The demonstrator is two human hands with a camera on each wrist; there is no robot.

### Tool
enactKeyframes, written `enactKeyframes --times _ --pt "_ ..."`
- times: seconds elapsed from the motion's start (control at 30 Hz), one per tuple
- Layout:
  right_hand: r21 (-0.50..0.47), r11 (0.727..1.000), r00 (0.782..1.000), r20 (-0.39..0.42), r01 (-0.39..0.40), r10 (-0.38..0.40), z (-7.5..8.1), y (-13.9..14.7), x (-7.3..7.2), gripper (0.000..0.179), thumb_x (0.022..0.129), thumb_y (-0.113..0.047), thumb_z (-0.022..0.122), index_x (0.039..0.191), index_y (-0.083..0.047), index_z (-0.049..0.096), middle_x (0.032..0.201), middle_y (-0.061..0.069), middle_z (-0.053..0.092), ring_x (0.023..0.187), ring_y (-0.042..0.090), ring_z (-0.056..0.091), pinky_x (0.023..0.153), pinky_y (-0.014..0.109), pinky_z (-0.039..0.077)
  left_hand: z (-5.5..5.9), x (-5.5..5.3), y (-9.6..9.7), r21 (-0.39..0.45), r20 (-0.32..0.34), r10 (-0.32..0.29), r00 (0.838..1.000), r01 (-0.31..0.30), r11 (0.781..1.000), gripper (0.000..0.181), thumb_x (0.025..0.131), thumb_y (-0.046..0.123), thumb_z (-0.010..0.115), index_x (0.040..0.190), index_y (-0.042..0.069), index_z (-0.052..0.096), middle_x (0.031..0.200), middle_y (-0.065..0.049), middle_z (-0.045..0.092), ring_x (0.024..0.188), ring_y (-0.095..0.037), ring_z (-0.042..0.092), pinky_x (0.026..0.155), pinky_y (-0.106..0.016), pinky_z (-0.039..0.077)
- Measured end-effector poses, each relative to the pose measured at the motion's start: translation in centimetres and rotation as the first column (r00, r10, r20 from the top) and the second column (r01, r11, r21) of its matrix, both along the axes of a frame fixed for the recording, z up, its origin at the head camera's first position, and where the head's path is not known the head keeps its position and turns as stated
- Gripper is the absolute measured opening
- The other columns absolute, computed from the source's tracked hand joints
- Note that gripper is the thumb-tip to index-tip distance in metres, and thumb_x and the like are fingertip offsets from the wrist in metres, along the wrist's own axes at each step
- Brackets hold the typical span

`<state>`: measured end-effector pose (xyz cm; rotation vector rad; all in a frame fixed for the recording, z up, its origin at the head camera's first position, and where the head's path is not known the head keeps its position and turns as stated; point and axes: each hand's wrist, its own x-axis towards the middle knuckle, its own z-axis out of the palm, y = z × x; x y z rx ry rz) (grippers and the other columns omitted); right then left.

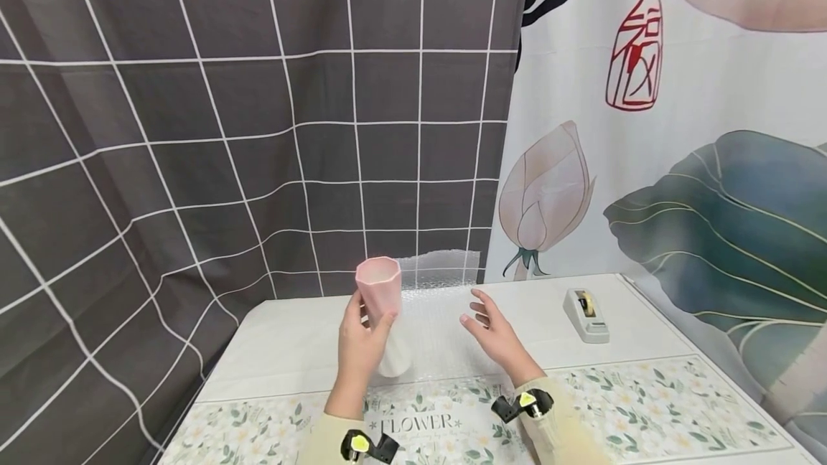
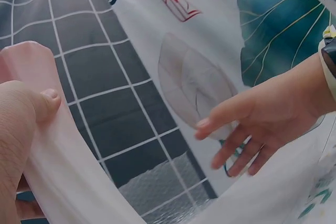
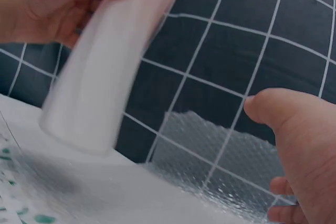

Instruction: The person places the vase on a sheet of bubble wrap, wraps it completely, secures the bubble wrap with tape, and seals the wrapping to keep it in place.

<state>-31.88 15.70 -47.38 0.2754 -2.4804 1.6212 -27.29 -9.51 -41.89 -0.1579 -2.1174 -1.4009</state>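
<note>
A tall faceted vase (image 1: 380, 285), pink at the mouth and fading to white at the base, is in my left hand (image 1: 360, 339). The fingers and thumb grip it around its upper part. In the right wrist view the vase (image 3: 97, 87) leans, its base above the table. My right hand (image 1: 496, 332) is apart from the vase, fingers spread and loosely bent, holding nothing. Beneath both hands lies a clear sheet of bubble wrap (image 1: 439, 329); its far end (image 3: 210, 145) stands up against the dark grid curtain.
A grey tape dispenser (image 1: 586, 316) stands on the table's right side. The white table (image 1: 258, 350) carries a floral runner (image 1: 665, 407) along its front. Behind it hang a dark grid curtain (image 1: 226, 92) and a white printed curtain (image 1: 568, 77).
</note>
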Motion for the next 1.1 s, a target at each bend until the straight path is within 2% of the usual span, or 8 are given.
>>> enactKeyframes --times 0.3,0.4,0.53,0.63,0.87,0.93,1.07,1.1 --pt "-0.113 0.978 0.984 -0.051 -0.173 0.169 0.5 -2.1 1.7 0.065 0.103 -0.021 0.060 0.158 -0.011 0.029 0.150 0.027 0.043 0.137 0.048 0.043 0.110 0.056 0.040 -0.2 0.5 1.6 0.010 -0.011 -0.079 0.997 0.079 0.997 0.066 0.091 0.022 0.076 0.145 -0.002 0.046 0.129 -0.019 0.060 0.114 -0.037 0.062 0.092 -0.053 0.054" --pt "-0.129 0.954 0.962 -0.075 -0.272 0.264 0.5 -2.4 1.9 0.064 0.103 -0.017 0.058 0.158 -0.008 0.027 0.151 0.029 0.040 0.137 0.051 0.042 0.109 0.055 0.042 -0.1 0.7 1.9 0.015 -0.014 -0.100 0.995 0.101 0.995 0.065 0.091 0.022 0.075 0.144 -0.002 0.046 0.128 -0.019 0.061 0.113 -0.037 0.062 0.092 -0.053 0.054" --pt "-0.122 0.910 0.918 -0.070 -0.396 0.390 0.3 -2.6 2.0 0.066 0.104 -0.017 0.057 0.159 -0.007 0.022 0.154 0.030 0.035 0.139 0.051 0.039 0.110 0.055 0.041 -0.1 0.8 2.3 0.014 -0.016 -0.128 0.992 0.128 0.992 0.065 0.091 0.023 0.076 0.144 -0.001 0.046 0.128 -0.019 0.061 0.113 -0.036 0.062 0.091 -0.053 0.054" --pt "-0.119 0.888 0.895 -0.078 -0.445 0.438 0.2 -2.7 2.2 0.069 0.103 -0.017 0.058 0.160 -0.007 0.021 0.154 0.030 0.035 0.139 0.051 0.038 0.111 0.058 0.038 -0.2 0.8 2.5 0.016 -0.019 -0.144 0.989 0.144 0.989 0.065 0.091 0.023 0.076 0.144 -0.001 0.046 0.128 -0.018 0.061 0.113 -0.035 0.063 0.090 -0.053 0.054" --pt "-0.135 0.860 0.870 -0.120 -0.492 0.478 0.6 -3.1 2.4 0.072 0.102 -0.017 0.060 0.159 -0.003 0.019 0.151 0.031 0.038 0.138 0.049 0.041 0.111 0.060 0.037 -0.2 1.0 2.6 0.009 -0.054 -0.190 0.980 0.191 0.982 0.065 0.090 0.020 0.077 0.143 -0.002 0.047 0.126 -0.017 0.062 0.109 -0.034 0.064 0.088 -0.051 0.055" --pt "-0.136 0.864 0.873 -0.133 -0.486 0.470 0.8 -3.3 2.5 0.071 0.102 -0.017 0.059 0.159 -0.003 0.019 0.151 0.031 0.039 0.137 0.048 0.042 0.110 0.055 0.040 -0.2 1.1 2.7 0.005 -0.048 -0.209 0.977 0.209 0.978 0.065 0.090 0.022 0.077 0.144 -0.001 0.047 0.128 -0.017 0.062 0.110 -0.032 0.063 0.088 -0.050 0.055" --pt "-0.157 0.881 0.891 -0.172 -0.446 0.421 1.7 -3.4 2.8 0.066 0.102 -0.011 0.057 0.158 -0.002 0.023 0.149 0.030 0.041 0.136 0.048 0.044 0.107 0.038 0.045 -0.5 1.1 3.0 0.008 -0.012 -0.237 0.971 0.237 0.971 0.067 0.090 0.025 0.077 0.145 0.001 0.047 0.129 -0.015 0.061 0.112 -0.030 0.062 0.091 -0.049 0.054" --pt "-0.165 0.886 0.896 -0.184 -0.433 0.403 1.9 -3.4 2.8 0.065 0.102 -0.009 0.056 0.158 -0.002 0.024 0.149 0.030 0.042 0.136 0.047 0.045 0.108 0.038 0.044 -0.6 1.0 3.1 0.004 -0.004 -0.238 0.971 0.238 0.971 0.067 0.090 0.027 0.077 0.145 0.001 0.047 0.129 -0.015 0.062 0.112 -0.030 0.062 0.091 -0.048 0.054"
